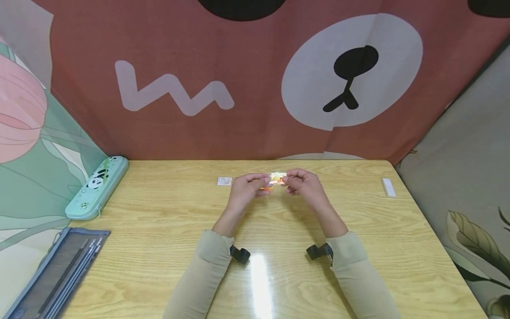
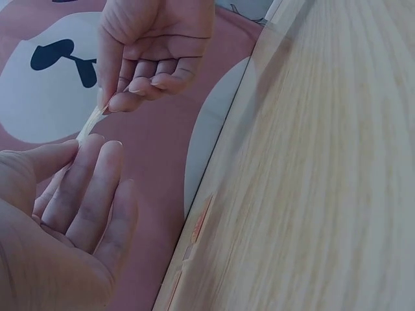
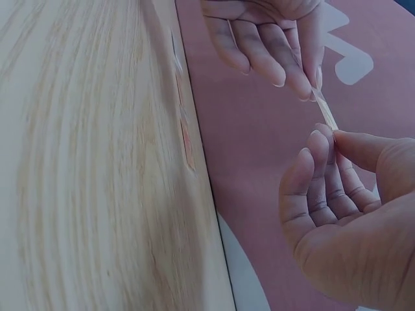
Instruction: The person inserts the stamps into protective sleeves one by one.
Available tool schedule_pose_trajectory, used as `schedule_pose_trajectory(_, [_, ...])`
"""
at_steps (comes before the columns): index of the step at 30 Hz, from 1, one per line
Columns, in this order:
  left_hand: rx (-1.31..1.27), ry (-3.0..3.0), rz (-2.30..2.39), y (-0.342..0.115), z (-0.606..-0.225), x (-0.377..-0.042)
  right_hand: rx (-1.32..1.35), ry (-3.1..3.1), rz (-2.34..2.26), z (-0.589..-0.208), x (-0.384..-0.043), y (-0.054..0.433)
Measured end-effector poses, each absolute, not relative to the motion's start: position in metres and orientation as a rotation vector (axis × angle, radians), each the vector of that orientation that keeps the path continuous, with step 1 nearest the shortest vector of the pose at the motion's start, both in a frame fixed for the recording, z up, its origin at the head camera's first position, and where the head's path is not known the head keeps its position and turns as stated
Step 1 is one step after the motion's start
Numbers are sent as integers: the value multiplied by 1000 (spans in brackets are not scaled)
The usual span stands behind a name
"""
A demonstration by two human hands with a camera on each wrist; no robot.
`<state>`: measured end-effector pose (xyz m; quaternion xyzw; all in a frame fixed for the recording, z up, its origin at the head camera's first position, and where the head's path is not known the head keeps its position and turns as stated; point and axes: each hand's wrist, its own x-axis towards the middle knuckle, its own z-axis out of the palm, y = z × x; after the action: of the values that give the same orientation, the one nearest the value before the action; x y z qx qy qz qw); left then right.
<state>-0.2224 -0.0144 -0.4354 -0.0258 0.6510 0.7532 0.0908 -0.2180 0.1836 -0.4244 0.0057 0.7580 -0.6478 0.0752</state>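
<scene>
Between both hands, raised over the far part of the table, is a small flat yellow-and-orange card point(image 1: 277, 176). My left hand point(image 1: 248, 188) pinches its left end between thumb and fingertips. The right hand point(image 1: 307, 186) pinches the opposite end the same way. Seen edge-on in the left wrist view, the card point(image 2: 91, 123) is a thin strip. Under the hands an orange card point(image 1: 268, 188) lies on the table, partly hidden by the left fingers. Just left of that hand lies a small pale printed card point(image 1: 224, 181).
A mint panda pencil case point(image 1: 97, 188) sits at the table's left edge. Nearer me is a blue-edged mesh pouch point(image 1: 63, 274) with several pencils inside. A white block point(image 1: 388, 188) lies at the far right. A printed curtain point(image 1: 255, 133) hangs behind the wooden table point(image 1: 159, 248).
</scene>
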Motion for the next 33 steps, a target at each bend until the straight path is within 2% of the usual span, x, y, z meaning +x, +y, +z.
schedule_pose_trajectory(16, [-58,1960,2249,-16,-436,-222,6,2305,-1896,-422,-219,194])
schedule_pose_trajectory(33, [-80,1958,2231,-12,-437,-221,1,2318,-1848,-425,-218,183])
